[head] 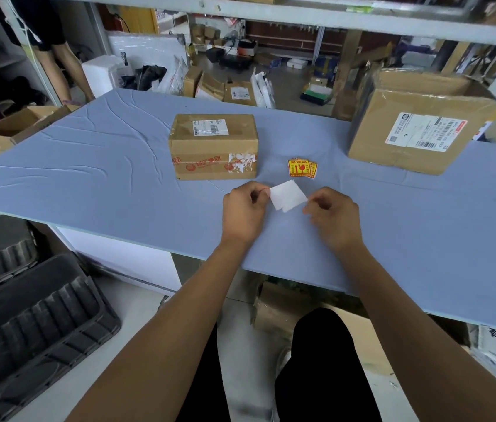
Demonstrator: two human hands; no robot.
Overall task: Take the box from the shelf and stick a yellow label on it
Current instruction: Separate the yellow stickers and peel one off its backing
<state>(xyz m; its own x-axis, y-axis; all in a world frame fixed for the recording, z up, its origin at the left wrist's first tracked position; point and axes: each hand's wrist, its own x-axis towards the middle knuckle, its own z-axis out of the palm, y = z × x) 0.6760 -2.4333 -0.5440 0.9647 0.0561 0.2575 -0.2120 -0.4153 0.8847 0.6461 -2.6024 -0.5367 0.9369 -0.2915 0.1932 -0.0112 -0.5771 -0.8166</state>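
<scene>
A small brown cardboard box [213, 146] with a white shipping label and red printed tape stands on the blue table [88, 166], just beyond my hands. Right of it lies a small pile of yellow-and-red labels [302, 168]. Both hands hover above the table's near edge and pinch one label [287, 196] between them, its white backing side facing me. My left hand [245, 213] grips its left edge, where a sliver of red shows. My right hand [333, 219] pinches the lower right corner.
A larger cardboard box [417, 129] with a printed label stands at the table's right back. A shelf beam [271, 13] runs overhead. Black trays [27, 315] lie on the floor to the left, an open carton [12, 129] beyond them. A person's legs [57, 56] stand far left.
</scene>
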